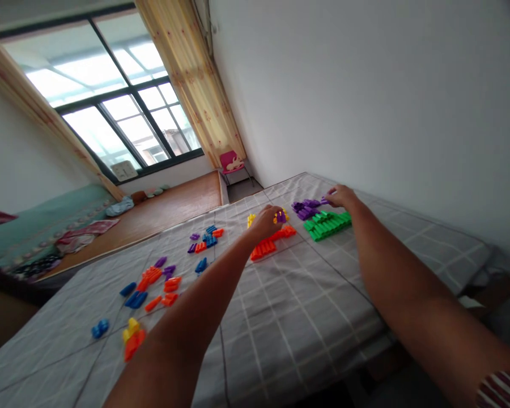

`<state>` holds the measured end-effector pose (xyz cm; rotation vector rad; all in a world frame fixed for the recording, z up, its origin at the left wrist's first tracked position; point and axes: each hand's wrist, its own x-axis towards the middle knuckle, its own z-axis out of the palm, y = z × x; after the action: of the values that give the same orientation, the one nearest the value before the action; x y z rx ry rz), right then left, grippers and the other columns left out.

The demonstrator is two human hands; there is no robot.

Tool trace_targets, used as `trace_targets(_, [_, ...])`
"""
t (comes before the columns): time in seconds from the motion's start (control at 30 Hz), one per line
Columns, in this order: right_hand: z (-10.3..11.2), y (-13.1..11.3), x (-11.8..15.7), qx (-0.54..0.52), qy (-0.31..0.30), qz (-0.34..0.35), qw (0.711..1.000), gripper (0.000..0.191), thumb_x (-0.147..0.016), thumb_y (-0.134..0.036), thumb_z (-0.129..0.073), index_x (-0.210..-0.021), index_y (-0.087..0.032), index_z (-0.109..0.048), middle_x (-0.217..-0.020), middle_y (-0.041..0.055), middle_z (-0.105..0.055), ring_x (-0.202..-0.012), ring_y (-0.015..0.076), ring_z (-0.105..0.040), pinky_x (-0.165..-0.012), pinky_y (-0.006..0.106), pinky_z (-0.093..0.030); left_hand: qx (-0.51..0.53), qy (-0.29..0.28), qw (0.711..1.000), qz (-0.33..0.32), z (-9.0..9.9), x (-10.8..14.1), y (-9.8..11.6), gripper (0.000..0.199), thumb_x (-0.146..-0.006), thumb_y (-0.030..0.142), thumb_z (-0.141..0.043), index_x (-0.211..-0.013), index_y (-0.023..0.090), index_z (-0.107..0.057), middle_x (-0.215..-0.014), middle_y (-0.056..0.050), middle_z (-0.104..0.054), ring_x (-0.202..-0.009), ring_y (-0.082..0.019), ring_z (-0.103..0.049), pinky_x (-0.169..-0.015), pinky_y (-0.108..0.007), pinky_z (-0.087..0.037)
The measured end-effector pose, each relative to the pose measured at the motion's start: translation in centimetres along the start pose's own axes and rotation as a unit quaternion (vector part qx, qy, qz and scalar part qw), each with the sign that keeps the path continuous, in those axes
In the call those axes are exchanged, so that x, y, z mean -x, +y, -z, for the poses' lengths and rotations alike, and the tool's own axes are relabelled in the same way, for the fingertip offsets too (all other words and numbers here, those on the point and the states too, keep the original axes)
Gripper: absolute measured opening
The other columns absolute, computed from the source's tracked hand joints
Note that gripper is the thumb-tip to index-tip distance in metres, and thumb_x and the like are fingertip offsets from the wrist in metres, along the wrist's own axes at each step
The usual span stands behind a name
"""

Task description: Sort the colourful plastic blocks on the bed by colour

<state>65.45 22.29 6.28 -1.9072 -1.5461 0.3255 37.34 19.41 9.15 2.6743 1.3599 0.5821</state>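
Observation:
My left hand (268,222) is closed on small purple pieces (280,216) above the orange pile (267,247). Yellow pieces (251,219) show on both sides of this hand. Farther right, my right hand (340,196) pinches a purple piece (324,200) at the right end of the purple pile (306,208). A neat group of green pieces (327,225) lies just below that pile. All the pieces look like short plastic tubes or clips.
Loose blue (136,299), orange (149,277) and purple pieces (169,271) are scattered over the left of the grey checked cloth (280,317). A white wall (365,102) rises behind. A pink chair (230,162) stands beyond the far edge.

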Motion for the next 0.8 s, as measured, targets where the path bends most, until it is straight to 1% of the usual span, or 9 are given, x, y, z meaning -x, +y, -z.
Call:
trace_targets(0.07, [-0.2,0.9,-0.8,0.024,-0.025,-0.021,0.999,0.028,-0.080,-0.037,-0.069,-0.091,-0.012,-0.070,-0.082,0.0116,-0.071,-0.077,0.0205,-0.066,-0.070,0.029,-0.051,0.005,-0.004,1.000,0.005,-1.0,-1.7,1.1,0.038,-0.073,0.023,-0.063,-0.111,0.019,-0.063,-0.108,-0.008,-0.065,-0.096,-0.019,-0.062,-0.091,-0.032,-0.051])
trace_targets(0.1, [-0.4,1.2,-1.1,0.041,-0.033,-0.036,0.998,0.029,-0.077,-0.039,-0.071,-0.088,-0.013,-0.071,-0.079,0.0120,-0.071,-0.077,0.0216,-0.067,-0.070,0.030,-0.051,0.010,-0.005,1.000,0.010,-1.5,-2.4,1.5,0.038,-0.074,0.023,-0.063,-0.111,0.019,-0.063,-0.108,-0.008,-0.065,-0.096,-0.018,-0.062,-0.090,-0.032,-0.051])
trace_targets(0.2, [-1.1,1.8,-1.6,0.108,-0.062,-0.062,0.990,0.038,-0.075,-0.049,-0.068,-0.089,-0.014,-0.072,-0.090,0.0158,-0.071,-0.086,0.0261,-0.068,-0.074,0.034,-0.052,0.032,-0.003,0.999,0.021,-2.5,-4.0,2.2,0.039,-0.074,0.024,-0.064,-0.112,0.018,-0.061,-0.107,-0.008,-0.066,-0.093,-0.017,-0.062,-0.088,-0.032,-0.051])
trace_targets(0.3, [-1.4,2.0,-1.6,0.132,-0.070,-0.060,0.987,0.044,-0.077,-0.055,-0.063,-0.093,-0.015,-0.073,-0.100,0.0190,-0.070,-0.097,0.0281,-0.066,-0.081,0.038,-0.051,0.052,0.000,0.998,0.032,-3.2,-5.4,2.3,0.039,-0.074,0.025,-0.065,-0.111,0.016,-0.060,-0.106,-0.008,-0.067,-0.089,-0.017,-0.063,-0.085,-0.033,-0.051])
trace_targets(0.37, [-1.3,2.0,-1.5,0.129,-0.068,-0.061,0.987,0.042,-0.079,-0.052,-0.061,-0.095,-0.016,-0.073,-0.101,0.0192,-0.070,-0.099,0.0278,-0.066,-0.082,0.037,-0.051,0.055,-0.001,0.998,0.039,-3.7,-6.3,2.4,0.036,-0.073,0.026,-0.067,-0.108,0.016,-0.062,-0.105,-0.008,-0.067,-0.089,-0.018,-0.063,-0.084,-0.034,-0.051])
trace_targets(0.43, [-1.1,2.0,-1.4,0.122,-0.071,-0.070,0.987,0.035,-0.079,-0.044,-0.063,-0.095,-0.016,-0.074,-0.099,0.0180,-0.071,-0.098,0.0269,-0.066,-0.081,0.036,-0.051,0.051,-0.003,0.998,0.038,-4.2,-7.3,2.7,0.034,-0.073,0.028,-0.068,-0.106,0.017,-0.064,-0.103,-0.007,-0.068,-0.091,-0.019,-0.063,-0.084,-0.034,-0.051])
trace_targets(0.57, [-0.9,2.3,-1.4,0.120,-0.088,-0.073,0.986,0.026,-0.076,-0.032,-0.066,-0.095,-0.018,-0.075,-0.095,0.0156,-0.072,-0.094,0.0253,-0.067,-0.079,0.034,-0.052,0.029,-0.006,0.999,0.032,-5.5,-9.1,3.7,0.033,-0.074,0.032,-0.068,-0.105,0.020,-0.067,-0.103,-0.007,-0.068,-0.095,-0.020,-0.062,-0.086,-0.034,-0.050])
trace_targets(0.7, [-1.0,2.6,-1.6,0.118,-0.075,-0.067,0.988,0.029,-0.075,-0.032,-0.067,-0.099,-0.018,-0.075,-0.098,0.0173,-0.071,-0.095,0.0265,-0.067,-0.080,0.035,-0.052,0.003,-0.023,0.999,0.039,-6.8,-10.4,4.7,0.034,-0.076,0.033,-0.067,-0.108,0.023,-0.067,-0.107,-0.007,-0.068,-0.101,-0.023,-0.060,-0.087,-0.035,-0.048])
trace_targets(0.8, [-1.0,2.7,-1.7,0.102,-0.081,-0.060,0.990,0.033,-0.076,-0.033,-0.068,-0.104,-0.017,-0.073,-0.097,0.0179,-0.071,-0.093,0.0275,-0.067,-0.079,0.037,-0.052,-0.015,-0.039,0.998,0.039,-7.6,-10.9,5.1,0.035,-0.076,0.037,-0.067,-0.109,0.023,-0.067,-0.109,-0.008,-0.068,-0.105,-0.026,-0.058,-0.087,-0.036,-0.048])
